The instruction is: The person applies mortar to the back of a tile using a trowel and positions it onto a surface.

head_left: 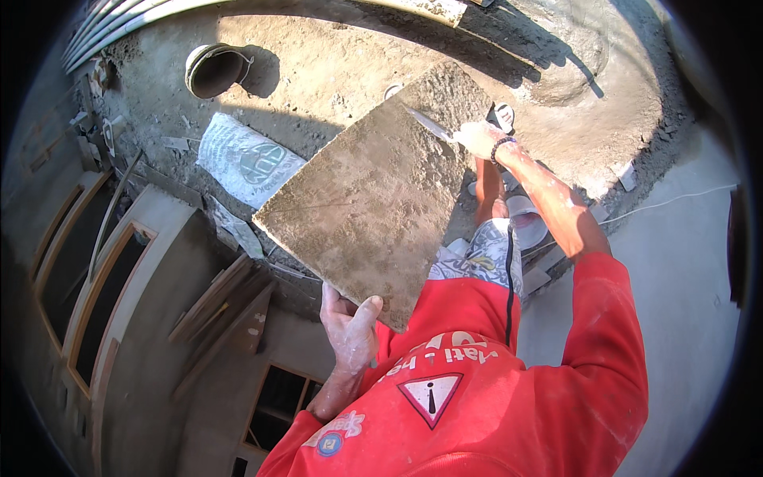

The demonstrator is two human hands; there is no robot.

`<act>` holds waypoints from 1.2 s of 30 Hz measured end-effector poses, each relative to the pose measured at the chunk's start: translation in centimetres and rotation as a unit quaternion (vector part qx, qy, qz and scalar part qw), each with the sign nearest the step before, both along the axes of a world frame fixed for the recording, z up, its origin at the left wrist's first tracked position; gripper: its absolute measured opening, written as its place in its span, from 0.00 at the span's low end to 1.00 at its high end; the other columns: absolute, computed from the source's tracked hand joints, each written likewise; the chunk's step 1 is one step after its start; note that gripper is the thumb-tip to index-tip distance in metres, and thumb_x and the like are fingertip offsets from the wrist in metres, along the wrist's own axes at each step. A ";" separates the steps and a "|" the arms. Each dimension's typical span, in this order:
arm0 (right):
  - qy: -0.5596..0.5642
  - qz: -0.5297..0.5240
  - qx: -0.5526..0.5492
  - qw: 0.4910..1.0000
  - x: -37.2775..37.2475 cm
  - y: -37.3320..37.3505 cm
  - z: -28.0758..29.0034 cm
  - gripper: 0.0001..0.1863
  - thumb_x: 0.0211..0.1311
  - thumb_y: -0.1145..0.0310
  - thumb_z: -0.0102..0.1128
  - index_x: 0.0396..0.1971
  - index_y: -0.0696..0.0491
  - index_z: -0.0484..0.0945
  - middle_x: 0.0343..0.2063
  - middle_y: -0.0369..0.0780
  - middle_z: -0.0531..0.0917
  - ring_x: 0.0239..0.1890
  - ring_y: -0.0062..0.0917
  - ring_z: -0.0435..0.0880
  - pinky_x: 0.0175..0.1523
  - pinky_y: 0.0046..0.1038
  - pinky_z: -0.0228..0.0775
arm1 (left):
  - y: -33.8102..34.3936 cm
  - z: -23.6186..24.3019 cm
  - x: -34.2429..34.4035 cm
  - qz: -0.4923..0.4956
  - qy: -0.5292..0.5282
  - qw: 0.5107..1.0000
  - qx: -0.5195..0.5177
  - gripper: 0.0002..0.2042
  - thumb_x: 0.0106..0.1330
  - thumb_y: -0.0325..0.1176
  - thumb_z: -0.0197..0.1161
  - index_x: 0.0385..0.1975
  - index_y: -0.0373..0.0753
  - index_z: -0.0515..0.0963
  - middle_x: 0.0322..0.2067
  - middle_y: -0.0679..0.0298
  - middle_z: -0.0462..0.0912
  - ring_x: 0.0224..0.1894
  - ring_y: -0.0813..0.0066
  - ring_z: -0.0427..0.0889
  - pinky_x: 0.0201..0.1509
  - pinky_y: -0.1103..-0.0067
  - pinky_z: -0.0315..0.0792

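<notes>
A large square tile (358,199), its upper face covered with rough grey-brown mortar, is held tilted in front of me. My left hand (352,330) grips its near corner, with the thumb on the upper face and the other fingers underneath. Over the far right part of the tile, my right hand (479,141) is closed round the handle of a trowel (429,124). The trowel's narrow metal blade points left, low over the mortar or touching it; I cannot tell which. The handle is mostly hidden in my fist.
A bucket (214,71) lies on its side on the sandy ground at far left. Near it is a white printed sack (248,161). A pale tub (528,221) stands beside my leg. Wooden planks (218,306) lean at lower left, and pipes (135,24) lie at far left.
</notes>
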State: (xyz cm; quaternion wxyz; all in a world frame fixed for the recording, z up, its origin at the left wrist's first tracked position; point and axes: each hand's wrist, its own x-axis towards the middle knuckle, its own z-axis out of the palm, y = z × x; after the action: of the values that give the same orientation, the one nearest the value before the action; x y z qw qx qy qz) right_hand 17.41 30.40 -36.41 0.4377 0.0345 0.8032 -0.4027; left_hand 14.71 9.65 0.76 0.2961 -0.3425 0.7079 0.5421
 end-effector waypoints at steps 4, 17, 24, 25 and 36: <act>-0.019 -0.024 0.044 0.999 2.0 0.5 -2.6 0.21 0.61 0.54 0.43 0.33 0.55 0.79 0.29 0.48 0.81 0.37 0.42 0.80 0.42 0.39 0.70 | -0.4 -1.0 -0.2 0.023 0.015 1.000 -0.006 0.31 0.47 0.16 0.53 0.56 0.31 0.59 0.50 0.56 0.71 0.52 0.68 0.72 0.57 0.75 0.64; 0.011 0.075 0.006 0.997 5.0 1.2 2.3 0.13 0.63 0.60 0.42 0.37 0.46 0.77 0.33 0.46 0.78 0.35 0.41 0.80 0.39 0.40 0.72 | 0.3 -0.5 -0.7 0.007 0.011 1.000 -0.004 0.32 0.46 0.15 0.51 0.58 0.31 0.57 0.51 0.56 0.70 0.53 0.67 0.71 0.58 0.74 0.64; 0.204 -0.042 -0.125 0.970 4.1 -0.5 4.9 0.09 0.60 0.65 0.46 0.32 0.51 0.76 0.24 0.43 0.74 0.26 0.38 0.77 0.30 0.37 0.70 | -0.6 -0.6 0.2 0.024 0.004 0.999 -0.022 0.32 0.46 0.15 0.50 0.58 0.31 0.57 0.52 0.57 0.70 0.53 0.68 0.71 0.57 0.75 0.64; 0.155 -0.016 -0.147 0.977 3.2 -0.7 8.9 0.09 0.60 0.65 0.46 0.32 0.51 0.76 0.24 0.43 0.74 0.26 0.38 0.77 0.30 0.37 0.70 | -0.5 -0.5 0.1 0.024 0.004 0.999 -0.025 0.32 0.46 0.15 0.50 0.58 0.31 0.57 0.52 0.57 0.70 0.53 0.68 0.71 0.57 0.75 0.64; 0.016 -0.066 0.014 0.998 0.5 -1.0 -4.7 0.21 0.61 0.53 0.42 0.34 0.53 0.80 0.34 0.49 0.81 0.39 0.43 0.79 0.43 0.42 0.69 | -0.6 -0.9 -0.3 0.022 0.019 0.999 -0.037 0.32 0.45 0.15 0.51 0.57 0.31 0.58 0.51 0.57 0.70 0.53 0.68 0.71 0.57 0.74 0.64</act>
State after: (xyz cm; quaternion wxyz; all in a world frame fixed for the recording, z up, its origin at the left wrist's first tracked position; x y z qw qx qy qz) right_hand 17.87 29.38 -41.10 0.3965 0.0866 0.8116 -0.4202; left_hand 14.41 9.03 -0.18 0.2579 -0.3582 0.7254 0.5282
